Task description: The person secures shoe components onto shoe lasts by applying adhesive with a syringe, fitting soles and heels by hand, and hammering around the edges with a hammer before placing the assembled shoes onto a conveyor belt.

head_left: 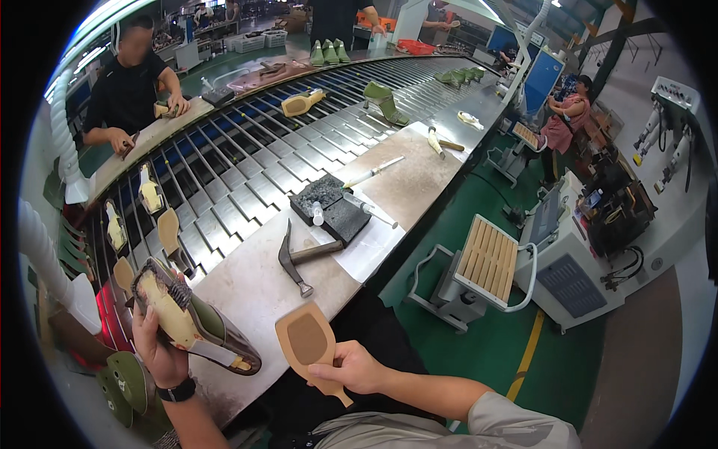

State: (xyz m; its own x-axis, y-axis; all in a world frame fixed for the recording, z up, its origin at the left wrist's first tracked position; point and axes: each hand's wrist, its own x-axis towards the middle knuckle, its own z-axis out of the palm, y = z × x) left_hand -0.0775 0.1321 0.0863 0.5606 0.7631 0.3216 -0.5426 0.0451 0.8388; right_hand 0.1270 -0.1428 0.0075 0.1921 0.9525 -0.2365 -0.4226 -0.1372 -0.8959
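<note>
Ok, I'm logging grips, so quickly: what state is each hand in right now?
Left hand: holding a green shoe, its underside toward the camera.
Right hand: closed on a tan sole, thumb on top.

The half-made shoe (182,322) is held toward eight o'clock of the view's middle, its underside turned up. That bottom is pale cream-yellow, bordered along part of its forepart by a rough grey edge, with a white strip toward the heel end. The upper shows green, turning dark brown. Its length runs slantwise, the toe toward ten o'clock and the heel toward four.

The loose tan sole (308,342) is held near seven o'clock, apart from the shoe and at about three from it. Its broad, rounded end, bearing a darker brown patch, points toward eleven; its narrow tail points toward five.
</note>
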